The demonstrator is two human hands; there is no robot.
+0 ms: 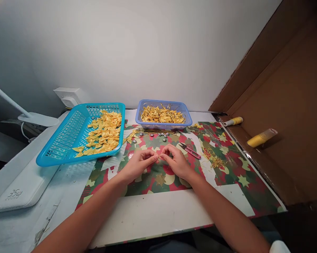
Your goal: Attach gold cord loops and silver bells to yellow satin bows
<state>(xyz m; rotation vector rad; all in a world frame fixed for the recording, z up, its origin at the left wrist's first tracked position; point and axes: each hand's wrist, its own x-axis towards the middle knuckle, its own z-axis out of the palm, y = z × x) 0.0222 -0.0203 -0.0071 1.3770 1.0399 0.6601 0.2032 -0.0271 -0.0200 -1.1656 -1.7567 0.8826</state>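
Note:
My left hand (142, 161) and my right hand (175, 161) meet fingertip to fingertip over a patterned paper sheet (147, 188). Both are closed in a pinch. Whatever lies between the fingertips is too small to make out. Just beyond the hands are several small silvery bells (164, 140) and a bundle of thin gold cords (158, 131). A pair of red-handled thread snips (190, 151) lies to the right of my right hand. Farther right is a tangle of gold thread scraps (215, 159).
A blue basket (55, 154) of yellow ribbon bows (105, 131) stands at left, a purple basket (163, 125) of gold bows at the back. A white power bank (23, 189) and a lamp base (39, 120) are at far left. Cardboard (285, 105) walls the right side, near two yellow-wrapped tubes (262, 138).

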